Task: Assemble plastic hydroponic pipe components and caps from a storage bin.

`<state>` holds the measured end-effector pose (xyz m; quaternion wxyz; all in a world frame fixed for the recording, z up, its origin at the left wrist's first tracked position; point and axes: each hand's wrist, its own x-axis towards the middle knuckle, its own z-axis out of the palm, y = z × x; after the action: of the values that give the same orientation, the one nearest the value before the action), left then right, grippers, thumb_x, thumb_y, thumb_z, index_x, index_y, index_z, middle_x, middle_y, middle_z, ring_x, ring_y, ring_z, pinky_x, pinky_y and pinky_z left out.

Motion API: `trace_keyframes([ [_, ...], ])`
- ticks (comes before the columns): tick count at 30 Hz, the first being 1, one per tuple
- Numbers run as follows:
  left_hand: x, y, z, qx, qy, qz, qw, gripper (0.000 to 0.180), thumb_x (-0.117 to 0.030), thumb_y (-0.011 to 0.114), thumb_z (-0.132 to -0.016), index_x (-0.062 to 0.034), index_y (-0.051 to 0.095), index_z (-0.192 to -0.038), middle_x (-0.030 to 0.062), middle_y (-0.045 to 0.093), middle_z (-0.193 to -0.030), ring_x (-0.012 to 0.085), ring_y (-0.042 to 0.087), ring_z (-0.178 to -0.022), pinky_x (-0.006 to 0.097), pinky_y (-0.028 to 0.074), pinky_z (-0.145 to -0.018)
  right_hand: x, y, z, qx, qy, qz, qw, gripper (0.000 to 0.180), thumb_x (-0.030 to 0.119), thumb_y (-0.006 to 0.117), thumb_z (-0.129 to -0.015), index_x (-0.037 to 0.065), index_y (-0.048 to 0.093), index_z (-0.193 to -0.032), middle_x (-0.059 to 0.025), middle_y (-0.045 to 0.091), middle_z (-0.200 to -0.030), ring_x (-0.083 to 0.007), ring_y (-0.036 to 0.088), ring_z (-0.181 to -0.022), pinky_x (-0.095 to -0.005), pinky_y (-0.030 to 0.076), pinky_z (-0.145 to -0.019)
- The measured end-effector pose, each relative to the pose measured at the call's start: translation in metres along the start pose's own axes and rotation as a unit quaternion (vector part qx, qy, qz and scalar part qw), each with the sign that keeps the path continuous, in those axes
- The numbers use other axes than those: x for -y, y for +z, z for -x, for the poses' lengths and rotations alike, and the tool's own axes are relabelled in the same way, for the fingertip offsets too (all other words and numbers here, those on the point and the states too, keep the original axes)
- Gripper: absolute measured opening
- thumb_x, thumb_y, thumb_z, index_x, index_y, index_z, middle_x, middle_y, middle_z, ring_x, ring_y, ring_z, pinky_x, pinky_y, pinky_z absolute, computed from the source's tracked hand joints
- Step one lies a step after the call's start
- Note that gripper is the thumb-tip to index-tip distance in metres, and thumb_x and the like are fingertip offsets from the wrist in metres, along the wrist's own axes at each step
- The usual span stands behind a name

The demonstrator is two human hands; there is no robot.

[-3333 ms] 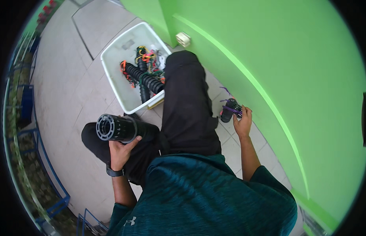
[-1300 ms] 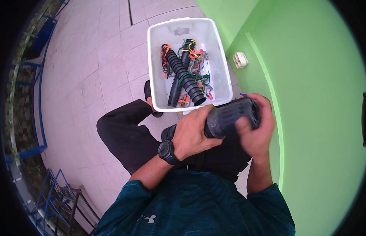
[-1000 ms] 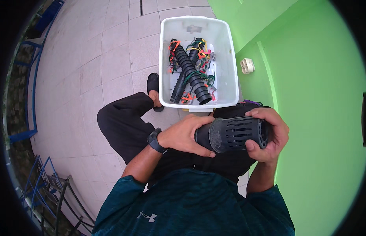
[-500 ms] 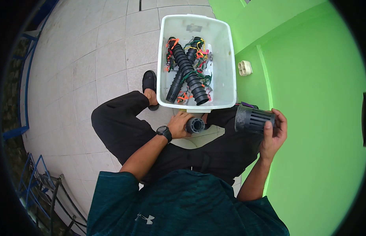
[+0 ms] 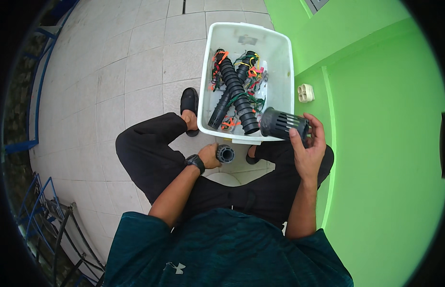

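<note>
My right hand point(image 5: 309, 150) is closed around the wide end of a black slotted net pot point(image 5: 279, 125), thumb across its side. The pot lies sideways above the near right corner of a white plastic tub point(image 5: 280, 71). Between my knees, my left hand point(image 5: 209, 156) grips a narrower black slotted tube point(image 5: 225, 153), its round hollow end facing up; the rest is hidden below. In the tub, a long ribbed stack of black cups point(image 5: 235, 88) crosses over another black stack point(image 5: 219, 110). Orange, green, yellow and red ribbons point(image 5: 253, 71) are tangled around them.
A bright green wall point(image 5: 375, 143) rises close on my right, with a small cream block point(image 5: 305, 93) at its foot. Pale floor tiles point(image 5: 143, 67) spread to the left. Blue metal framing point(image 5: 38, 103) stands at the far left. A pale round surface point(image 5: 224, 179) shows beneath me.
My right hand has carried the net pot left, from beside the wall to the tub's near right corner. My left hand has shifted slightly left with the tube. The view has moved a little.
</note>
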<state>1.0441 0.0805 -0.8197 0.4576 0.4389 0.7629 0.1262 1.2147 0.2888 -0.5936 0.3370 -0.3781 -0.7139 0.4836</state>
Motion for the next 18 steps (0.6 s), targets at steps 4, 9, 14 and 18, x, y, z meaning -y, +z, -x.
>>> trace_keyframes([
  [4,-0.042,-0.105,0.038,0.049,-0.018,0.232,0.971,0.056,-0.03,0.075,-0.085,0.0009,0.053,-0.126,0.0141,0.065,-0.112,0.021,0.061,-0.103,0.032,0.049,-0.088,-0.003,0.045,-0.03,0.025,-0.001,-0.032,0.999,0.049,0.013,0.078,-0.082,0.001,0.055,-0.124,-0.0084,0.063,-0.099,-0.0129,0.062,-0.081,-0.0264,0.053,-0.067],
  [9,-0.053,-0.182,0.002,-0.227,0.11,0.394,0.884,0.041,-0.027,0.071,-0.092,-0.001,0.058,-0.12,0.0038,0.064,-0.107,0.011,0.056,-0.1,0.029,0.046,-0.089,-0.017,0.135,-0.062,0.14,-0.005,-0.058,0.988,0.049,0.013,0.078,-0.082,0.001,0.054,-0.123,-0.0111,0.06,-0.111,-0.0123,0.062,-0.082,-0.0254,0.052,-0.066],
  [14,-0.047,-0.236,-0.011,-0.323,0.203,0.213,0.899,0.032,-0.025,0.08,-0.084,0.0007,0.069,-0.099,0.0074,0.064,-0.107,0.009,0.059,-0.093,0.026,0.05,-0.076,-0.027,0.168,-0.089,0.2,0.047,-0.2,0.958,0.05,0.02,0.076,-0.086,0.003,0.052,-0.127,-0.0089,0.058,-0.12,-0.0121,0.062,-0.088,-0.0259,0.052,-0.071],
  [18,-0.076,-0.265,0.008,-0.202,0.121,0.538,0.81,0.032,-0.03,0.079,-0.083,-0.0047,0.071,-0.102,0.0106,0.065,-0.12,0.0148,0.051,-0.118,0.03,0.042,-0.095,-0.112,0.174,-0.122,0.22,0.084,-0.136,0.962,0.043,0.034,0.058,-0.099,0.005,0.053,-0.131,-0.0084,0.065,-0.112,-0.0161,0.064,-0.087,-0.0305,0.052,-0.08],
])
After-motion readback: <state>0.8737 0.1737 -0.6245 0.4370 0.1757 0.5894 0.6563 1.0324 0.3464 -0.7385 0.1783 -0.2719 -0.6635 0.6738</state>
